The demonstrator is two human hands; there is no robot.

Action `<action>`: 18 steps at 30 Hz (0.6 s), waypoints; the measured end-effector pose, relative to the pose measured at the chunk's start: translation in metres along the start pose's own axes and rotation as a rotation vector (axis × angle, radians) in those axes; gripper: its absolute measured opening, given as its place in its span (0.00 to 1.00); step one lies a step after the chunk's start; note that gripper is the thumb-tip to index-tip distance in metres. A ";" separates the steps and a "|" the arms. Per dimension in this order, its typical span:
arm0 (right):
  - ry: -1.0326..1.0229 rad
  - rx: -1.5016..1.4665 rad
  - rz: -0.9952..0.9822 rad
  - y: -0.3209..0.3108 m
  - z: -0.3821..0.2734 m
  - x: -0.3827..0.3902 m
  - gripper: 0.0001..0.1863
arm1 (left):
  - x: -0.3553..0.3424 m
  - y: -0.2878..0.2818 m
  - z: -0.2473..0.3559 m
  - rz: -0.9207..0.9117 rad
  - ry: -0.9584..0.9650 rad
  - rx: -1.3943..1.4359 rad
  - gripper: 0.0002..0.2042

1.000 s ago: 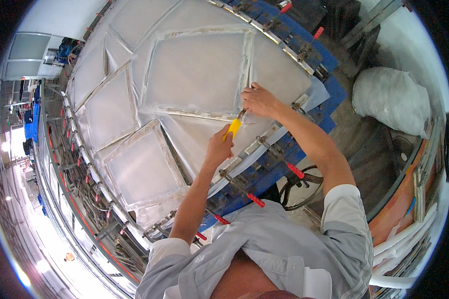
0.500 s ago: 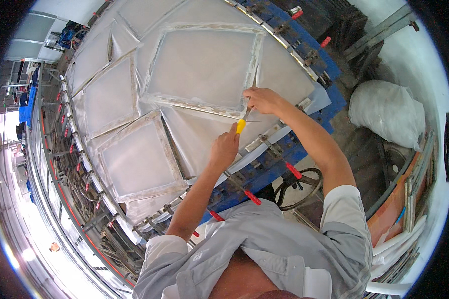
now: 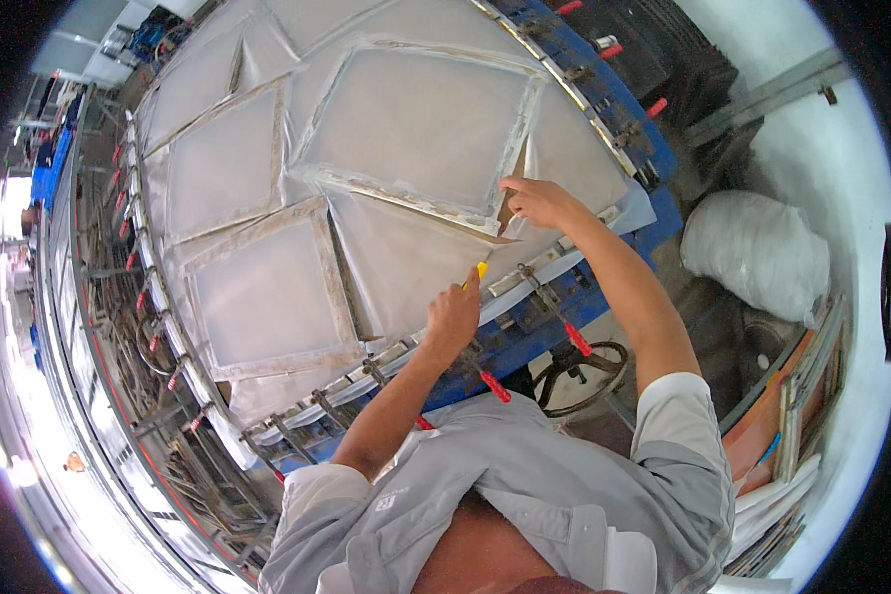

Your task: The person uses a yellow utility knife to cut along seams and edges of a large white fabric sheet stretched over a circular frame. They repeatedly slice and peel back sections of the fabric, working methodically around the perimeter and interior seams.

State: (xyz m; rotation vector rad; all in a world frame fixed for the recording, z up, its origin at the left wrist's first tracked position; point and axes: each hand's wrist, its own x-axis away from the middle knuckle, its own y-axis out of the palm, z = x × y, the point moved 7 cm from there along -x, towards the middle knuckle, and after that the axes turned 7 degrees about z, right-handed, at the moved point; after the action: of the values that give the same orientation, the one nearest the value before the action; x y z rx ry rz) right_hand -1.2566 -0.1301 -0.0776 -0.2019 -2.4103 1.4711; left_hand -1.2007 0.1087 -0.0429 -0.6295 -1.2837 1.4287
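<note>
A pale translucent mesh sheet [image 3: 576, 148] is stretched over several framed panels on a large table. My left hand [image 3: 453, 319] is closed around a yellow-handled cutter [image 3: 481, 270], held just short of the near right corner of the largest frame [image 3: 406, 192]. Its blade is hard to make out. My right hand [image 3: 543, 204] pinches the cut mesh at that same corner. Beside those fingers the sheet gapes along the frame's right side, showing a brown surface beneath. Another slit runs along the right side of the nearer left frame [image 3: 339, 267].
Red-handled clamps [image 3: 576, 339] line the blue table edge [image 3: 592, 297] in front of me. A handwheel [image 3: 596, 378] sits below it. On the right, a white wrapped bundle [image 3: 757, 255] rests near leaning boards [image 3: 797, 416]. Metal racks [image 3: 158, 386] stand at left.
My left hand has drawn the cutter back toward me, away from the frame corner. My right hand has shifted slightly, and the gap in the mesh beside it is wider.
</note>
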 end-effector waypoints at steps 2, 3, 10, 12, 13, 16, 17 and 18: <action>-0.006 0.063 0.082 0.012 0.020 0.007 0.09 | 0.011 -0.004 -0.002 0.055 -0.005 0.118 0.28; -0.026 0.114 0.104 0.004 0.017 0.007 0.12 | 0.019 -0.023 -0.006 0.096 -0.033 0.197 0.28; 0.192 0.279 -0.053 0.025 -0.051 0.025 0.17 | 0.033 -0.099 -0.091 0.503 -0.235 0.607 0.25; 0.164 0.112 0.116 0.008 -0.088 0.014 0.18 | 0.038 -0.101 -0.113 0.547 -0.295 0.615 0.24; 0.160 0.019 0.198 0.000 -0.109 0.009 0.18 | 0.043 -0.104 -0.117 0.555 -0.344 0.594 0.24; 0.337 -0.890 0.206 0.024 -0.166 -0.010 0.21 | 0.044 -0.104 -0.113 0.598 -0.314 0.620 0.26; 0.406 -1.191 0.175 0.044 -0.178 -0.020 0.21 | 0.041 -0.104 -0.106 0.611 -0.269 0.646 0.27; 0.433 -1.268 0.221 0.041 -0.195 -0.029 0.21 | 0.039 -0.103 -0.102 0.626 -0.233 0.670 0.28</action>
State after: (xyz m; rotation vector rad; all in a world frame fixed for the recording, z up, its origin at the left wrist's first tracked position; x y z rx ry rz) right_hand -1.1660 0.0455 -0.0364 -0.9369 -2.5719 -0.2583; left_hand -1.0854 0.1665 0.0334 -0.4169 -0.7001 2.3589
